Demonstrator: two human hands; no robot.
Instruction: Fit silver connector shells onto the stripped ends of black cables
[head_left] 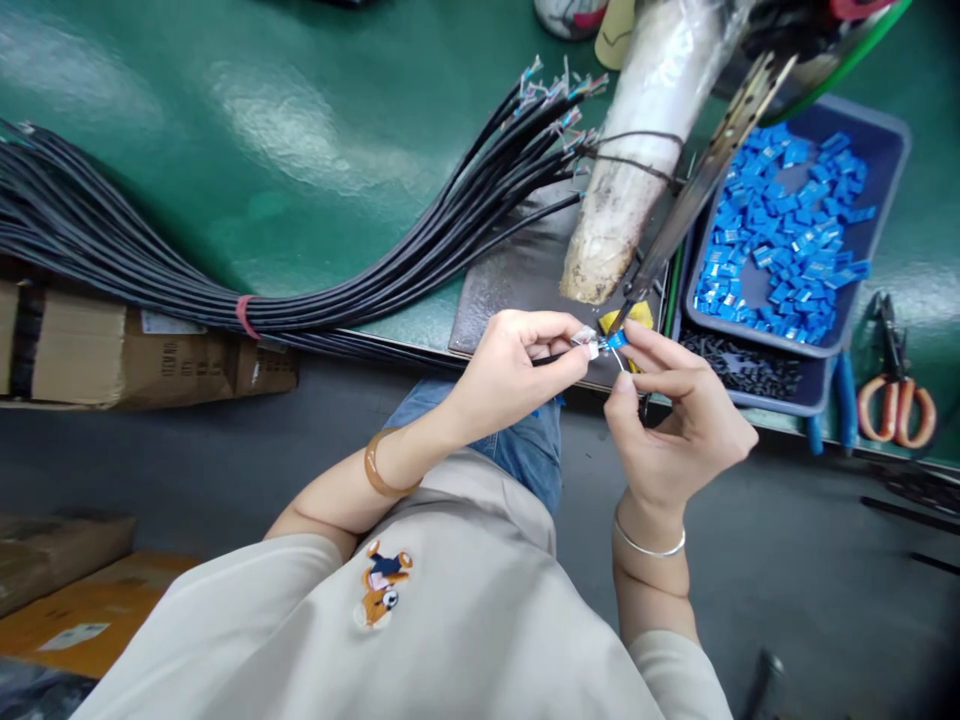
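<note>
- So from my seat, the left hand (pixel 525 365) has thumb and fingers pinched together on the end of a black cable (pixel 553 358), with whitish material at its tip.
- Right hand (pixel 628 362): index finger against a small blue connector (pixel 617 341), thumb and next finger closed on a thin white wire (pixel 619 360). The connector sits between both hands, right by the green table (pixel 300 110)'s near edge.
- Tight spot, tbh. The plastic-wrapped cylinder (pixel 637 170) comes down just above my hands, and the long metal tool (pixel 675 215) slants right down to the connector, with a yellow piece (pixel 637 318) behind it.
- To the right, the tray of blue connectors (pixel 889 190) overlaps the tray of small black parts (pixel 799 402) near the table edge. Past them are blue handles (pixel 845 400) and orange-handled scissors (pixel 898 410), grips poking toward that edge.
- On the left, the black cable bundle (pixel 390 285) with a pink tie (pixel 246 317) hugs the edge, stripped ends fanning up near the cylinder.
- More room beyond the bundle, where lots of green tabletop shows. Cardboard boxes (pixel 150 355) sit below it at far left.
</note>
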